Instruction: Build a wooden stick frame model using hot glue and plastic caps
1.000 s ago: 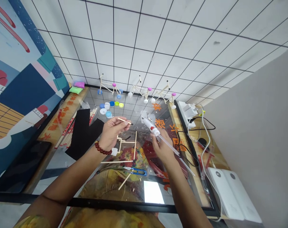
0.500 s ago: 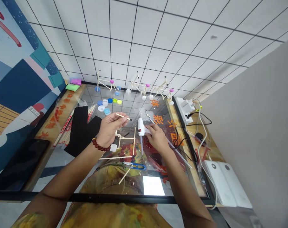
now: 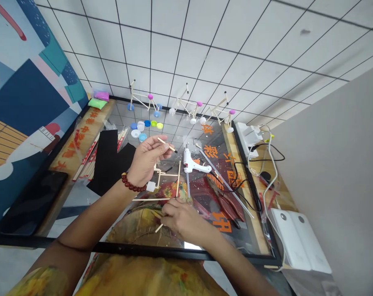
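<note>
Between the thumb and fingers of my left hand (image 3: 148,158) is a short wooden stick (image 3: 165,144) with a black tip, held above the table. Low over the near part of the glass, my right hand (image 3: 183,220) has its fingers curled down, and whatever they grip is hidden beneath them. A pale stick (image 3: 158,228) pokes out beside those fingers. The white glue gun (image 3: 196,165) lies on the glass, its clear glue stick (image 3: 188,185) pointing toward me. Left of it rests a frame of joined sticks (image 3: 178,179).
Three stick models (image 3: 182,100) stand along the far edge. Coloured bottle caps (image 3: 142,126), black sheets (image 3: 104,160) and packs of sticks (image 3: 89,164) lie to the left. Red-handled pliers (image 3: 228,203), cables (image 3: 249,197) and a power strip (image 3: 246,133) are on the right.
My right hand has let go of the glue gun and moved toward me, over where the blue thread snips lay. The left hand still holds its stick. The view has shifted slightly.
</note>
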Motion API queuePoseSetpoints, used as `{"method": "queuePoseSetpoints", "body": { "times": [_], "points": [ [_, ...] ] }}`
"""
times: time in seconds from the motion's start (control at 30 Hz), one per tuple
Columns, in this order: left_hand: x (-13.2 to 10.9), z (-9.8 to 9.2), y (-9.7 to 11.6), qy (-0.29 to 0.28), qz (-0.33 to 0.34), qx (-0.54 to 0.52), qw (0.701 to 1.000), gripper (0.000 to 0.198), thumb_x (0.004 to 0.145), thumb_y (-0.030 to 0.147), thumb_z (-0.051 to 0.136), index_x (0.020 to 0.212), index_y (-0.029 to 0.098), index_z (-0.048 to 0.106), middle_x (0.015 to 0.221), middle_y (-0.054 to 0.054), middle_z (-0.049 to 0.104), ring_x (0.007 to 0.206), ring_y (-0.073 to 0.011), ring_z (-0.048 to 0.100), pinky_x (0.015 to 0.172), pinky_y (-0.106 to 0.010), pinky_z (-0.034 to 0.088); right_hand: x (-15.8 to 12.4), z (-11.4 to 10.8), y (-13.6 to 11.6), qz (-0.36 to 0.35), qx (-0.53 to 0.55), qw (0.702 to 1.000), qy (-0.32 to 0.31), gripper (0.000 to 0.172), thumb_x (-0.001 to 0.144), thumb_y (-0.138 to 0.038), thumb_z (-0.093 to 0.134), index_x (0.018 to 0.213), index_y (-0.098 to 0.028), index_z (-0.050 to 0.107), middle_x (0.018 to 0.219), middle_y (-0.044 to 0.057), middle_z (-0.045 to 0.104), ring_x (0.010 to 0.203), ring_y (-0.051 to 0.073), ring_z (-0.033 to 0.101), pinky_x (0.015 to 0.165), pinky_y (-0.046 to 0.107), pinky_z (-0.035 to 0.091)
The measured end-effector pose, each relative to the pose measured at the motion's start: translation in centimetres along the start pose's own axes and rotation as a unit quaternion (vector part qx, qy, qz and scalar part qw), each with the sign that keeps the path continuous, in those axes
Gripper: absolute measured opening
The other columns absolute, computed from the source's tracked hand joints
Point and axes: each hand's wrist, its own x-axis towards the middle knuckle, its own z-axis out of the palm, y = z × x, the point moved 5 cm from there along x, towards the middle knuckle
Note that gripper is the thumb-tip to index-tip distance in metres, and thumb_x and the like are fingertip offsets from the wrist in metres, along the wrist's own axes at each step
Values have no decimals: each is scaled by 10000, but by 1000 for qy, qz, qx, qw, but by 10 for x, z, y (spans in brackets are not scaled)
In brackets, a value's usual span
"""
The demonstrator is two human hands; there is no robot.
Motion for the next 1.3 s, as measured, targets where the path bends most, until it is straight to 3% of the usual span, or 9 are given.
{"method": "queuePoseSetpoints", "body": {
  "times": [0.1, 0.2, 0.3, 0.43, 0.67, 1.3],
  "points": [
    [-1, 0, 0, -5, 0, 1, 1000, 296, 678, 206, 770, 934, 139, 636, 785, -48, 721, 696, -126, 663, 697, -267, 523, -2, -5, -4, -16, 80, 995, 58, 122, 915, -154, 479, 926, -200, 591, 968, 58, 638, 915, 201, 538, 814, 357, 446],
    [-3, 2, 0, -11, 3, 9, 1000, 309, 680, 212, 773, 950, 139, 640, 800, -50, 721, 719, -131, 667, 703, -269, 530, -11, -38, 9, 13, 177, 958, 224, 193, 898, -95, 443, 995, -225, 548, 901, 48, 647, 817, 185, 569, 746, 340, 480],
    [-5, 4, -2, -21, 6, 23, 999, 315, 682, 225, 779, 956, 148, 644, 802, -44, 718, 741, -144, 673, 711, -283, 541, -25, -76, 33, 98, 99, 904, 404, 215, 869, -76, 504, 1032, -201, 567, 809, 34, 630, 707, 169, 570, 636, 308, 472],
    [-7, 9, -5, -41, 5, 40, 998, 292, 700, 241, 773, 951, 158, 651, 793, -41, 713, 766, -152, 676, 721, -285, 545, -32, -94, 60, 193, 20, 841, 505, 211, 872, -89, 546, 1030, -214, 609, 832, 30, 661, 724, 148, 615, 663, 279, 502],
    [-7, 11, -15, -49, -6, 56, 997, 226, 717, 218, 764, 909, 159, 661, 798, -43, 722, 765, -137, 673, 727, -261, 536, -24, -82, 67, 196, 49, 838, 506, 210, 880, -110, 558, 1029, -225, 653, 882, 47, 700, 786, 156, 662, 720, 291, 538],
    [-9, 11, -20, -44, -26, 49, 998, 210, 697, 234, 782, 843, 151, 656, 788, -47, 726, 751, -137, 675, 729, -263, 528, -22, -82, 64, 178, 77, 846, 496, 241, 869, -106, 559, 1029, -235, 685, 926, 61, 702, 846, 163, 667, 769, 313, 556]
  ]
}}
